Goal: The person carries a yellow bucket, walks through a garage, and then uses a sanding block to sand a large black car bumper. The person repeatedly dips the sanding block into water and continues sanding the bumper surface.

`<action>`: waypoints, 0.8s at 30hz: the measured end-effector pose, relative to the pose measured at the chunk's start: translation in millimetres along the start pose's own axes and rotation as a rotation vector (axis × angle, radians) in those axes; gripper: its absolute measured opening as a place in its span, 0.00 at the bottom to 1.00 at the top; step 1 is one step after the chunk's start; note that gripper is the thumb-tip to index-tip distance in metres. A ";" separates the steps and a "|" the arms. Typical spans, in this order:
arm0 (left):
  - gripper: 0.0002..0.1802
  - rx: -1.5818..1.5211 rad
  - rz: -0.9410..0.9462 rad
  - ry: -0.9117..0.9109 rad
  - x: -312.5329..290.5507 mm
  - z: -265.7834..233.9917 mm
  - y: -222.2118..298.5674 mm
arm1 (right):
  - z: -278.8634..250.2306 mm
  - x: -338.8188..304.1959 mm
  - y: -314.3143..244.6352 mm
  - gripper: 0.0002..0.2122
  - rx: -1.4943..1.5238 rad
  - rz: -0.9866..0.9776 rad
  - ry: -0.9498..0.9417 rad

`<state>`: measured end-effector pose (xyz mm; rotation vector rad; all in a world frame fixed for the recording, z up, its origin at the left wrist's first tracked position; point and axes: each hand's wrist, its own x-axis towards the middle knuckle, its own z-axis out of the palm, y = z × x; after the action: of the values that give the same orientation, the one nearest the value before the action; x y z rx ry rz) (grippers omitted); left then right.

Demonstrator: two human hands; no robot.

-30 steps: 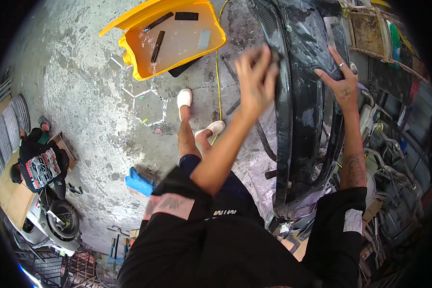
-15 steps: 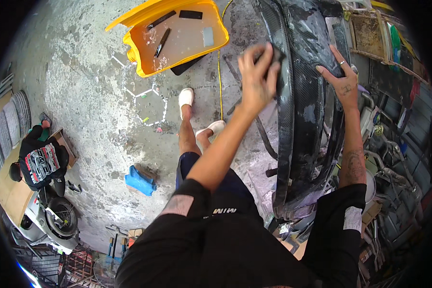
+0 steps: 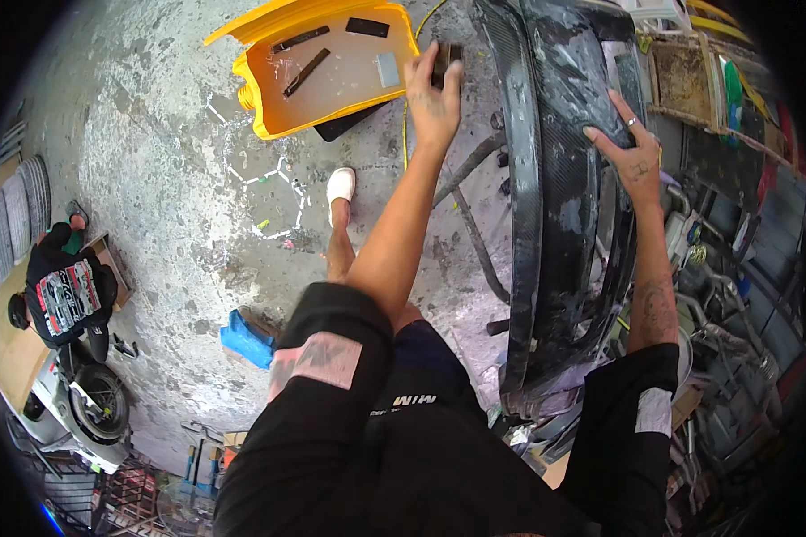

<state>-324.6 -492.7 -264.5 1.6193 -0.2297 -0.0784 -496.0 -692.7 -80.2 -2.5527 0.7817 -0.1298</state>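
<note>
A long black car bumper with a carbon-weave pattern and pale wet smears on its surface stands on the right. Pinched in my left hand is a dark rectangular sanding block, held in the air between the bumper and a yellow tub, touching neither. My right hand lies with fingers spread on the bumper's upper right part. Cloudy water fills the tub, with several dark strips, a black block and a grey block in it.
Dark stand legs reach out beside the bumper. A yellow cord runs along the concrete floor, and a blue bag lies farther left. Another person sits by a scooter at far left. Metal pipes and parts crowd the right.
My left hand has lifted off the bumper's left edge and moved left toward the tub with the sanding block. The right hand stays on the bumper.
</note>
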 end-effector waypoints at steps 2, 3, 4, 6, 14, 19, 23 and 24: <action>0.26 0.004 -0.020 -0.061 -51.3 -15.9 13.3 | -5.8 -17.8 19.0 0.33 0.016 -0.011 0.018; 0.27 -0.009 0.001 -0.074 -71.0 -25.9 25.2 | -7.9 -19.5 19.2 0.33 0.048 0.077 -0.008; 0.28 -0.025 0.028 -0.082 -84.3 -29.7 38.6 | -6.8 -18.9 20.4 0.33 0.046 0.074 -0.004; 0.27 -0.148 0.057 -0.121 -91.2 -19.7 59.3 | -7.6 -17.0 22.0 0.33 -0.034 -0.056 0.041; 0.30 -0.116 0.252 -0.068 -65.5 19.6 60.9 | -2.7 -10.5 17.2 0.33 0.033 0.017 -0.007; 0.29 -0.093 0.197 -0.086 -57.1 23.6 64.3 | -7.7 -7.5 17.3 0.33 0.043 0.023 0.000; 0.28 -0.183 0.073 0.050 7.4 31.3 18.1 | 1.3 -1.7 5.2 0.34 0.036 0.004 -0.042; 0.28 -0.192 -0.027 0.046 13.0 27.2 11.0 | 0.1 -2.0 6.9 0.34 -0.022 -0.055 -0.030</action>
<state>-318.2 -522.4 -254.2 1.4320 -0.1599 -0.0811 -501.0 -696.6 -83.3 -2.5922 0.7059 -0.1006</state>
